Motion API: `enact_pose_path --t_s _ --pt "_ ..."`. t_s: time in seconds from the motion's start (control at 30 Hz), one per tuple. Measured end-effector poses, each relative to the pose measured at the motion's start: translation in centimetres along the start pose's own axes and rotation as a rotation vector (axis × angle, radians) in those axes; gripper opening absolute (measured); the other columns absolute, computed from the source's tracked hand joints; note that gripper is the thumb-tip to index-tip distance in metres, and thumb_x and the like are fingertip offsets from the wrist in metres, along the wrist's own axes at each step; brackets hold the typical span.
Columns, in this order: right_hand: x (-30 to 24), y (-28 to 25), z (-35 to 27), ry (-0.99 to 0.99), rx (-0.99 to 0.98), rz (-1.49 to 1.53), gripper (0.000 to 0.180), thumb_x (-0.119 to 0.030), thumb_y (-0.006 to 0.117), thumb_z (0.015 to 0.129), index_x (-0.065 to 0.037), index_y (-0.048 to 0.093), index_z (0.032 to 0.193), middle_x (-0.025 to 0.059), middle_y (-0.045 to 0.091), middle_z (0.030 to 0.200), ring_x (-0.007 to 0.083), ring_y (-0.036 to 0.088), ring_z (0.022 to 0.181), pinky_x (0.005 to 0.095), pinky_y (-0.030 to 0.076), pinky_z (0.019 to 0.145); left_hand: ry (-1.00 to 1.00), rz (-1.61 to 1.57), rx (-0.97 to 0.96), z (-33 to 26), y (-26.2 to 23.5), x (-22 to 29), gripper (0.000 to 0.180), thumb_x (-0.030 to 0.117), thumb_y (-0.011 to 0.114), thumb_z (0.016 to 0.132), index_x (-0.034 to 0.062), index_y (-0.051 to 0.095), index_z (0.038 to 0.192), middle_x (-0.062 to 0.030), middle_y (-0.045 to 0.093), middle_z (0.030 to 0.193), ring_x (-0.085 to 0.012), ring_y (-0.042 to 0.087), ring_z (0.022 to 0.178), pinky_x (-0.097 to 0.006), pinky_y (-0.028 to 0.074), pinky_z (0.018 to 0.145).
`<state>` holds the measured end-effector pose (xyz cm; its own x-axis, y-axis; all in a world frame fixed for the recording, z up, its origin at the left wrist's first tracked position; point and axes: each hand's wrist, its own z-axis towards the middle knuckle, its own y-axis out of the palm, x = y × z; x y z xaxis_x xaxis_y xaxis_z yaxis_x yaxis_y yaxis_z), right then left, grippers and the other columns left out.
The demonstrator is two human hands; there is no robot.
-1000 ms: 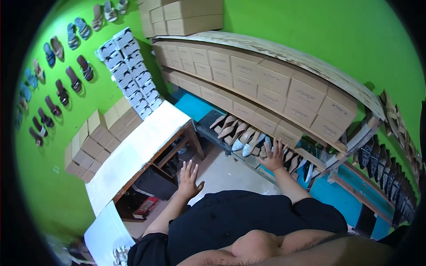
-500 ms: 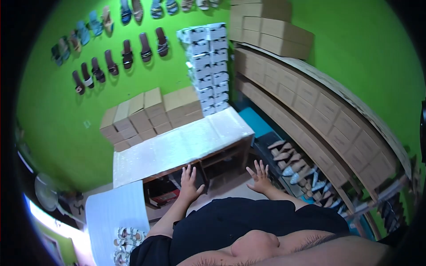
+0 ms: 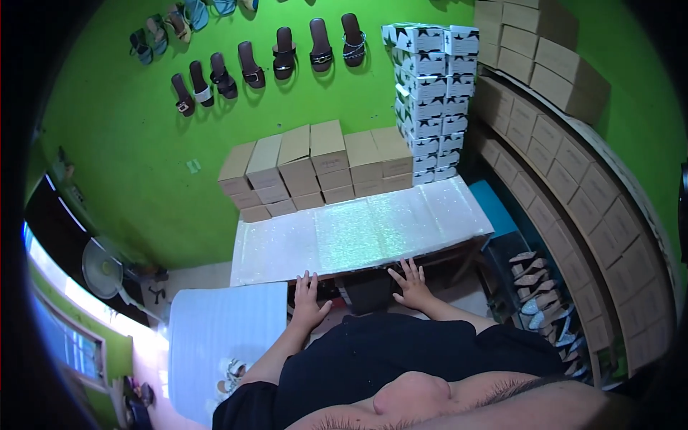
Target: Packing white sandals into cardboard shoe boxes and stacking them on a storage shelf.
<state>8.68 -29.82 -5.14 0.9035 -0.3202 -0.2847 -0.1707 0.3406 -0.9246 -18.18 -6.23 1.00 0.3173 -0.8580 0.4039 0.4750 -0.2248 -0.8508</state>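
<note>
My left hand [image 3: 309, 302] reaches out with its fingers spread and nothing in it. It is just short of the front edge of a table [image 3: 279, 247] covered in shiny bubble wrap. My right hand [image 3: 411, 286] is likewise spread and holds nothing, near the same edge further right. Whether any fingertip touches the edge, I cannot tell. Brown cardboard boxes [image 3: 294, 166] stand in two layers along the table's back. At its back right rises a tall double stack of white boxes with black stars [image 3: 430, 104].
A white-covered table [image 3: 226, 322] with pale sandals [image 3: 233, 373] is at the left, a fan [image 3: 102, 270] beyond it. Shelves of brown boxes [image 3: 595, 186] line the right, with heeled shoes [image 3: 537, 287] below. Sandals [image 3: 284, 54] hang on the green wall. A dark bin [image 3: 369, 292] sits under the table.
My view has swung left and closer to the bubble-wrapped table, so table and boxes appear larger and further right. Both hands stay spread and are now nearer its front edge.
</note>
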Motion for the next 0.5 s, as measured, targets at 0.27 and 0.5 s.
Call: enact_pose_path --t_s 0.27,0.5 --pt "5.2 2.1 7.6 0.091 -0.065 0.035 0.092 -0.034 0.076 0.076 -0.032 0.026 0.154 0.02 0.005 0.162 0.0463 0.003 0.149 0.0701 0.012 0.113 -0.133 0.001 -0.063 3.6 1.3 -2.9 0.099 0.028 0.077 0.078 0.002 0.02 0.154 -0.0281 0.019 0.158 -0.0532 0.015 0.144 -0.056 0.021 0.117" --pt "8.2 0.3 20.7 -0.072 -0.129 -0.058 0.087 -0.038 0.072 0.081 -0.031 0.027 0.154 0.0166 0.009 0.163 0.0455 0.006 0.149 0.0721 0.013 0.112 -0.254 0.022 -0.006 9.4 2.5 -3.5 0.1 0.027 0.077 0.077 0.0006 0.018 0.154 -0.0293 0.018 0.158 -0.0538 0.014 0.144 -0.055 0.019 0.118"
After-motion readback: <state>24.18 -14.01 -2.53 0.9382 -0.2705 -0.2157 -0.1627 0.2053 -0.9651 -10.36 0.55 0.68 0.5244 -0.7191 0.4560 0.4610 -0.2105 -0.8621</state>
